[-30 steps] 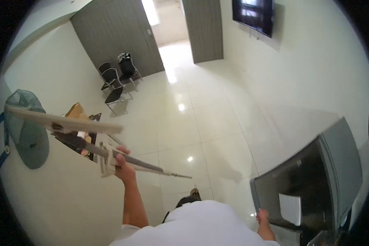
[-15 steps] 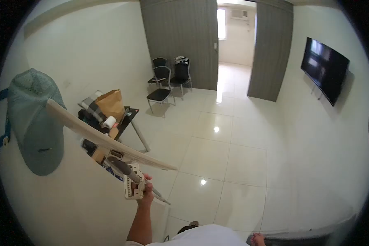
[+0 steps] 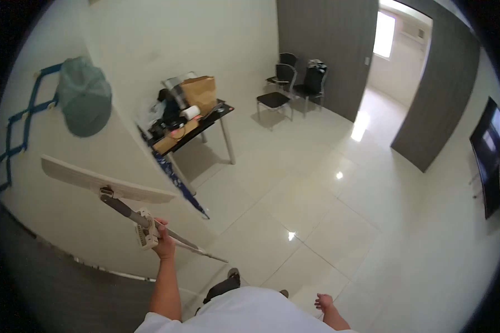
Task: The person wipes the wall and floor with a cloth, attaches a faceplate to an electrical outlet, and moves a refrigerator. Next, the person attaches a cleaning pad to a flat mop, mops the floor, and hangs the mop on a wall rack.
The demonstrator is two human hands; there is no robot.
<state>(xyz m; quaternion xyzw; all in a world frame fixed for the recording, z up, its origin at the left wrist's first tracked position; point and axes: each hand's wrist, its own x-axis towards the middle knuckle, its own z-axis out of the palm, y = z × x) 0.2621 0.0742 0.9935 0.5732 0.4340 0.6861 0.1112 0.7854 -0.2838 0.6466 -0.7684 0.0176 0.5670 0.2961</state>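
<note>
My left hand (image 3: 164,244) is closed around the grey pole of a flat mop (image 3: 122,206), raised in front of the wall at the left. The mop's long beige head (image 3: 83,176) points up and left, while the pole slants down to the right. A beige slotted plastic piece (image 3: 146,228) sits on the pole right beside my fingers. Low at the right, my right hand (image 3: 323,302) hangs by my side with its fingers loosely bent and nothing visible in it.
A grey-green cap (image 3: 85,97) hangs from a blue folding rack (image 3: 26,125). Beyond the wall's corner stands a black table (image 3: 222,112) bearing a paper bag (image 3: 200,94) and clutter, with a blue patterned umbrella (image 3: 178,180) alongside. Several chairs (image 3: 274,100) stand near the grey partition (image 3: 328,55).
The view has swung left and down, and I have moved on. The mop now appears lower and farther left, still in my left hand. My right hand shows more fully.
</note>
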